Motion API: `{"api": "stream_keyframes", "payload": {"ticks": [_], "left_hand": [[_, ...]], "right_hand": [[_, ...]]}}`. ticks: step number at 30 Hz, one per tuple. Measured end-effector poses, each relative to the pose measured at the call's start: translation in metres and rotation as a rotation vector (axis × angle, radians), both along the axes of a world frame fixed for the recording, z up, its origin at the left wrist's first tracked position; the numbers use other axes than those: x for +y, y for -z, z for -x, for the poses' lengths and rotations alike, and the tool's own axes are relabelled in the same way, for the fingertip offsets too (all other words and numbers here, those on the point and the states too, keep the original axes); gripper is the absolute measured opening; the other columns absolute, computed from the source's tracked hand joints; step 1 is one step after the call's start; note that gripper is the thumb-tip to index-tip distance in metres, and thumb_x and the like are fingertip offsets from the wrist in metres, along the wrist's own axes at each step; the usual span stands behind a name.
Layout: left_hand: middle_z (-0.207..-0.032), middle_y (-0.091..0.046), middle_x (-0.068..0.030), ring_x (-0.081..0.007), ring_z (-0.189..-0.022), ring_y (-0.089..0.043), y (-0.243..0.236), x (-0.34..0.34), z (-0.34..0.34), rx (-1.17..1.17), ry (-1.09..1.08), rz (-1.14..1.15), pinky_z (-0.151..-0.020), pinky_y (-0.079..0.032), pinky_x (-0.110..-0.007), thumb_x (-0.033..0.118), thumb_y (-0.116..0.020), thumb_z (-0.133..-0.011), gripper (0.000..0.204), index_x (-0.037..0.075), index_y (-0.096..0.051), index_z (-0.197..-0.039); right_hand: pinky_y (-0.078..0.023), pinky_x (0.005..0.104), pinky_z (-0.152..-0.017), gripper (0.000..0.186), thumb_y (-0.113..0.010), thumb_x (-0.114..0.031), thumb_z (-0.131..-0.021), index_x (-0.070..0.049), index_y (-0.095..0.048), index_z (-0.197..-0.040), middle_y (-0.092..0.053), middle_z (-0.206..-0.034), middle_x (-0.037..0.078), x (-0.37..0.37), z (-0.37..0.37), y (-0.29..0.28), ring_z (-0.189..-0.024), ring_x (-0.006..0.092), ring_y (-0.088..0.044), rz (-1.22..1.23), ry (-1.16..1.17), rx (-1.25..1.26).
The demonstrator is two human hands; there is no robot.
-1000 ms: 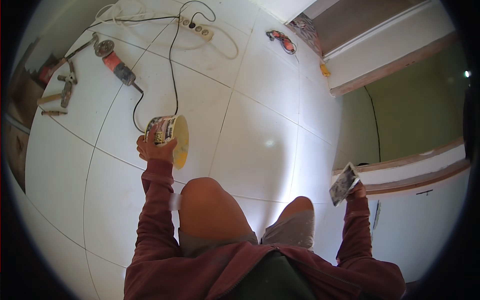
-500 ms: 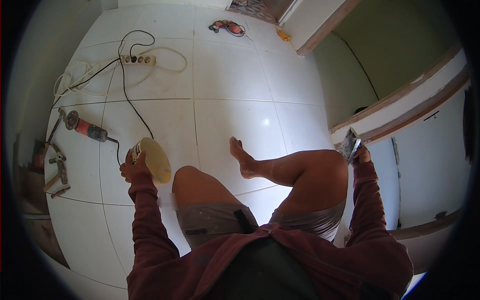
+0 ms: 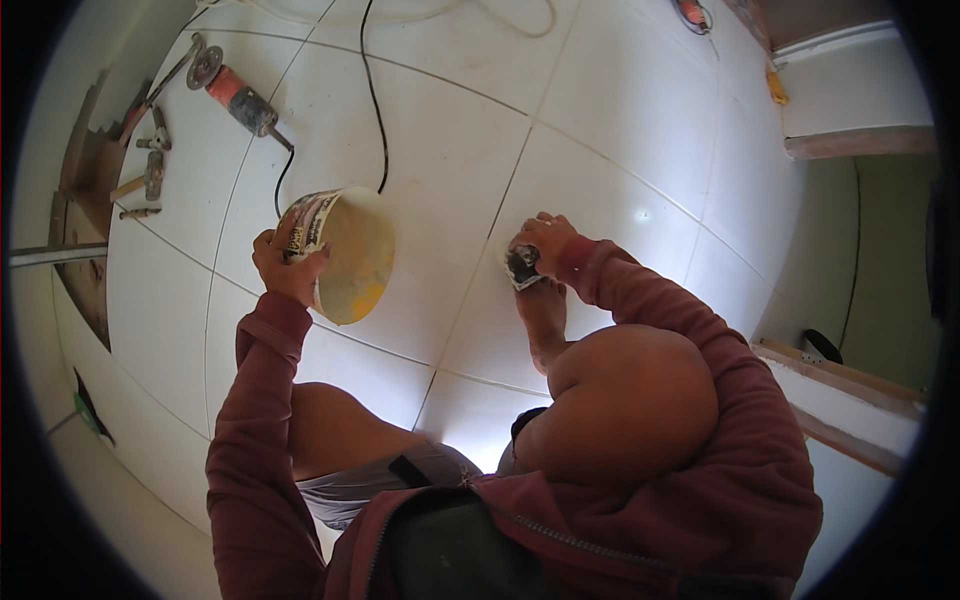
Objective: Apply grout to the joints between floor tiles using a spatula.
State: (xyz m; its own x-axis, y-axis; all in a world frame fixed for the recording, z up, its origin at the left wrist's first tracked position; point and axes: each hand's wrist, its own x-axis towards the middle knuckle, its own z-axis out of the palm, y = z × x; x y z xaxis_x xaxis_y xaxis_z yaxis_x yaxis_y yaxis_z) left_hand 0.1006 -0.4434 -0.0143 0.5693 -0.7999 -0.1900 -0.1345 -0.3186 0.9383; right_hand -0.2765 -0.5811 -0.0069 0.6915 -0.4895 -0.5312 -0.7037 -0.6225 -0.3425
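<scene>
In the head view my left hand (image 3: 288, 268) grips the near side of a yellow plastic bucket (image 3: 355, 260) with a printed label, tipped so that its inside faces right. My right hand (image 3: 548, 245) is closed on a flat, plaster-smeared scraper (image 3: 522, 270), held over my bare foot (image 3: 540, 325) to the right of the bucket. Beyond the bucket an orange-and-black angle grinder (image 3: 240, 100) lies on the white tiles (image 3: 450, 140) with a black cord. A mallet (image 3: 152, 178) and other hand tools lie to its left.
A long bar (image 3: 160, 85) lies at the back left beside an opening in the wall. A red tool (image 3: 692, 15) is at the far edge, a yellow object (image 3: 777, 88) by the white step (image 3: 845, 95). A wooden-edged ledge (image 3: 830, 400) runs along the right.
The view has dropped closer to the floor as the knees bend. My right hand has moved left from the ledge to over the foot. My left hand still holds the bucket, now turned more open.
</scene>
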Motion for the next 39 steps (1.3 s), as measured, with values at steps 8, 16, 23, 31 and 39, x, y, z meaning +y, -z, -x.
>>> {"api": "stream_keyframes", "payload": {"ticks": [8, 16, 23, 31, 39], "left_hand": [[-0.109, -0.039, -0.0063, -0.0222, -0.103, -0.035, -0.029, -0.010, 0.054, -0.555, -0.134, -0.204, -0.090, -0.036, -0.035, 0.007, -0.076, -0.047, 0.072, 0.003, -0.043, -0.111], [-0.110, -0.031, -0.0082, -0.0241, -0.104, -0.034, -0.028, 0.004, 0.064, -0.337, -0.233, -0.015, -0.092, -0.036, -0.036, 0.012, -0.076, -0.042, 0.074, 0.006, -0.052, -0.112], [-0.108, -0.034, -0.0084, -0.0251, -0.102, -0.034, -0.026, 0.002, 0.065, -0.562, -0.188, -0.073, -0.089, -0.037, -0.038, 0.016, -0.076, -0.041, 0.068, 0.011, -0.059, -0.107], [-0.105, -0.034, -0.0073, -0.0226, -0.098, -0.039, -0.015, 0.018, 0.051, -0.542, -0.209, -0.053, -0.086, -0.040, -0.036, 0.005, -0.074, -0.044, 0.068, 0.011, -0.057, -0.110], [-0.105, -0.035, -0.0072, -0.0245, -0.100, -0.036, -0.018, 0.006, 0.055, -0.608, -0.165, -0.081, -0.086, -0.038, -0.036, 0.012, -0.074, -0.043, 0.067, 0.011, -0.058, -0.108]], "right_hand": [[-0.034, 0.0400, -0.081, 0.038, -0.064, -0.017, -0.058, -0.027, -0.062, -0.095, -0.054, -0.099, -0.002, -0.012, -0.024, 0.008, -0.102, 0.0208, -0.045, -0.063, -0.147, 0.227], [-0.034, 0.0384, -0.081, 0.033, -0.060, -0.012, -0.057, -0.023, -0.064, -0.087, -0.056, -0.091, -0.001, -0.031, -0.033, 0.015, -0.097, 0.0194, -0.047, 0.093, -0.122, 0.057], [-0.033, 0.0391, -0.081, 0.034, -0.058, -0.010, -0.057, -0.024, -0.065, -0.087, -0.056, -0.091, -0.001, -0.035, -0.033, 0.005, -0.097, 0.0205, -0.047, 0.069, -0.220, 0.149], [-0.033, 0.0418, -0.083, 0.031, -0.058, -0.014, -0.062, -0.022, -0.063, -0.091, -0.054, -0.098, 0.001, -0.032, -0.034, 0.007, -0.102, 0.0227, -0.046, -0.017, -0.032, 0.141], [-0.035, 0.0405, -0.080, 0.025, -0.060, -0.016, -0.061, -0.022, -0.065, -0.085, -0.056, -0.094, 0.001, -0.025, -0.042, -0.002, -0.102, 0.0212, -0.046, -0.054, -0.249, 0.148]]}}
